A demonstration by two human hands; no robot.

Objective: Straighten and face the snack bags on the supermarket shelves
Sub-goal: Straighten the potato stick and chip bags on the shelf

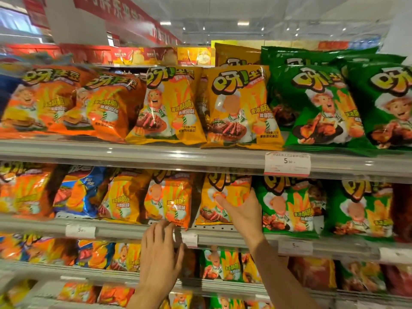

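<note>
I'm facing up the second shelf [124, 228]: right hand [242, 214] grips the yellow bag [223, 197], thumb across its front, left hand [159, 248] fingers relaxed, touching the orange bag [171, 199] beside it; squaring next, I'd say.

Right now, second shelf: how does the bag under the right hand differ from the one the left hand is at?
The yellow bag stands roughly upright; the orange bag tilts, its lower corner poking past the shelf edge. The right hand grips the yellow bag's front, while the left hand only has fingertips at the orange bag's bottom. Colours differ: yellow versus orange. Both show the same chef design.
</note>
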